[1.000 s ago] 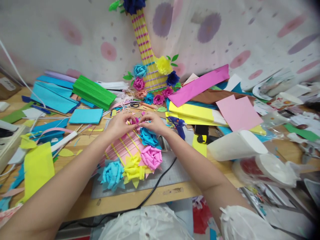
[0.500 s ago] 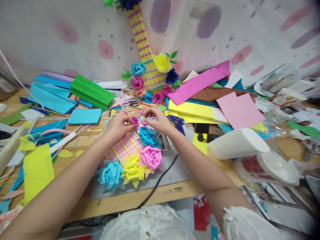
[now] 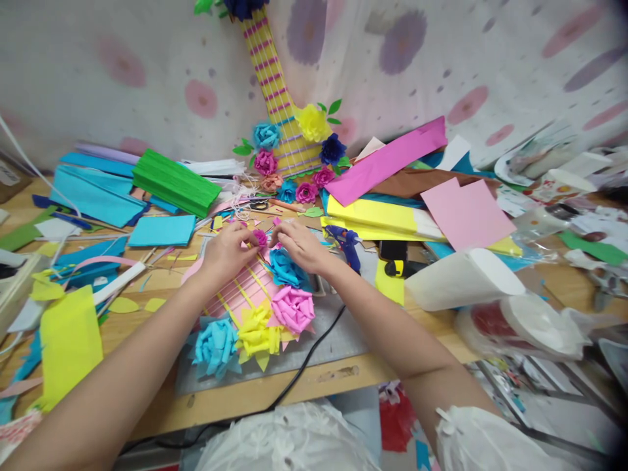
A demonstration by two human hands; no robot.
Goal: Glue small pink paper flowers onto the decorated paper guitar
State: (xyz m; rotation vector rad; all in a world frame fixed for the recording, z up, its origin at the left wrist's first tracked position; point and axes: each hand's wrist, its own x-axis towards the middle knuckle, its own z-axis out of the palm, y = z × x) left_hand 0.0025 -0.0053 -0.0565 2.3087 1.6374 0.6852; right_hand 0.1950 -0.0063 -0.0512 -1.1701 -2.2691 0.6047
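A pink paper guitar body (image 3: 239, 288) with yellow strips and strings lies before me on a grey cutting mat (image 3: 314, 347). Crepe-paper roses edge it: blue (image 3: 216, 345), yellow (image 3: 258, 330), pink (image 3: 293, 309) and another blue rose (image 3: 287, 267). At its far end, my left hand (image 3: 229, 252) pinches a small magenta paper flower (image 3: 260, 238). My right hand (image 3: 298, 245) is bent over beside that flower with its fingers together; whatever lies under its fingertips is hidden.
A yellow paper guitar (image 3: 289, 140) leans against the patterned curtain. Right of my hands lie a blue glue gun (image 3: 346, 245), yellow paper (image 3: 377, 219) and white rolls (image 3: 464, 280). Green (image 3: 176, 182) and blue paper (image 3: 161, 230) are at left. A black cable (image 3: 314, 353) crosses the mat.
My right hand has moved slightly left and down toward the magenta flower, its fingers drawing together. My left hand still pinches the flower. The whole view has shifted slightly.
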